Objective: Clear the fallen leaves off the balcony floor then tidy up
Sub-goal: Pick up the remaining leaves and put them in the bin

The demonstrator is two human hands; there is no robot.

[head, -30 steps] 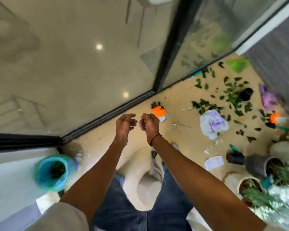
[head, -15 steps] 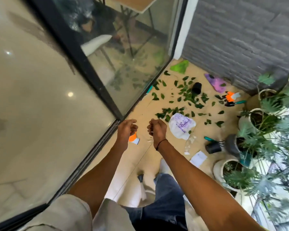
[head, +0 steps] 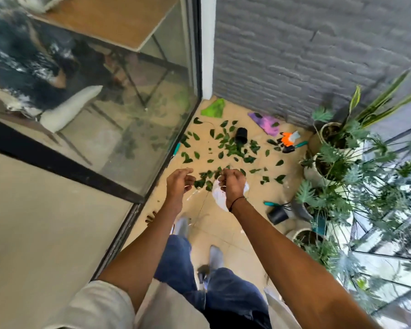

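Observation:
Many green fallen leaves (head: 233, 148) lie scattered on the beige balcony floor (head: 214, 224) ahead of me, thickest around a tipped black pot (head: 242, 135). Both hands are held out in front over the near edge of the leaf patch. My left hand (head: 179, 184) has its fingers curled with nothing visible in them. My right hand (head: 231, 185), with a black band at the wrist, is curled the same way and holds nothing. A crumpled white bag (head: 217, 197) lies on the floor under my right hand, partly hidden by it.
A glass sliding door (head: 128, 129) runs along the left and a grey brick wall (head: 306, 55) closes the far end. Potted plants (head: 337, 167) line the right. On the floor lie a green cloth (head: 214, 108), a purple cloth (head: 266, 122), an orange glove (head: 288, 138), a second black pot (head: 279, 215) and a teal tool (head: 273, 203).
The view has swung right and forward, from the door track towards the leaf patch. Both hands stayed curled in front of me and now hover over the nearest leaves and the white bag.

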